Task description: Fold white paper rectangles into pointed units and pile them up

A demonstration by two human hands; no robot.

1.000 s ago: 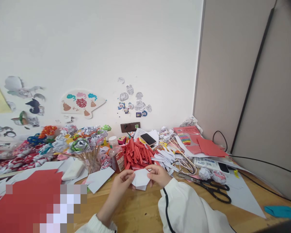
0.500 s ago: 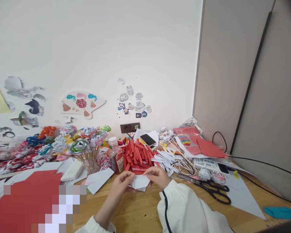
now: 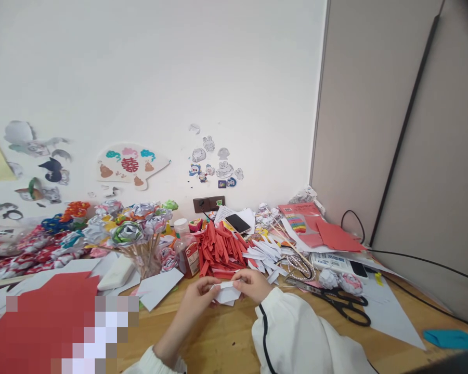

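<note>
A small piece of white paper (image 3: 228, 295) with folded edges is held low over the wooden table (image 3: 210, 343). My left hand (image 3: 200, 297) pinches its left side, and my right hand (image 3: 253, 284) grips its upper right edge between thumb and fingers. Along the top of the paper a narrow strip is turned over. Just beyond my hands lies a heap of folded red paper strips (image 3: 220, 249). To the right of that heap is a smaller pile of folded white paper strips (image 3: 265, 254).
Black-handled scissors (image 3: 347, 304) lie at the right, near crumpled paper balls (image 3: 329, 279). Left of the strips stand a bottle (image 3: 186, 252) and a cup of sticks (image 3: 146, 262) below paper flowers (image 3: 128, 232). Red sheets (image 3: 58, 296) cover the left side. A phone (image 3: 237, 224) rests behind.
The top edge of the white paper has been folded over into a narrow strip. My fingers have shifted slightly along it, both hands staying in about the same place.
</note>
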